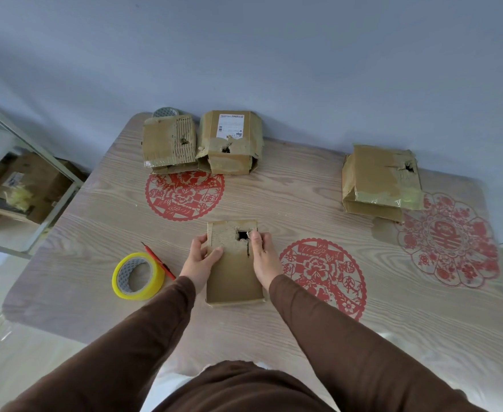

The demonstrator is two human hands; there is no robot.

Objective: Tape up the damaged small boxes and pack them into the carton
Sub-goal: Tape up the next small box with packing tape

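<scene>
The left hand is laid against the left edge of a small damaged box, its thumb stretched flat over the top face and the fingers curled round the side. The right hand is set on the right edge, its fingers bent over the box's top just beside a dark torn hole from which a split runs towards the person. The box is thus gripped between both hands, lying flat on the wood-grain table.

Just left of the left hand a roll of yellow tape is seen standing on its edge, with a red utility knife lying behind it and partly hidden by it. Well beyond the hands, by the wall, two more torn boxes are placed touching side by side: a ribbed one and one bearing a white label. A grey tape roll is glimpsed behind the ribbed one. Far to the right of the right hand a fourth torn box is found. Red paper-cut decorations are spread over the tabletop. Both forearms are covered by brown sleeves and reach forward, converging on the box.
</scene>
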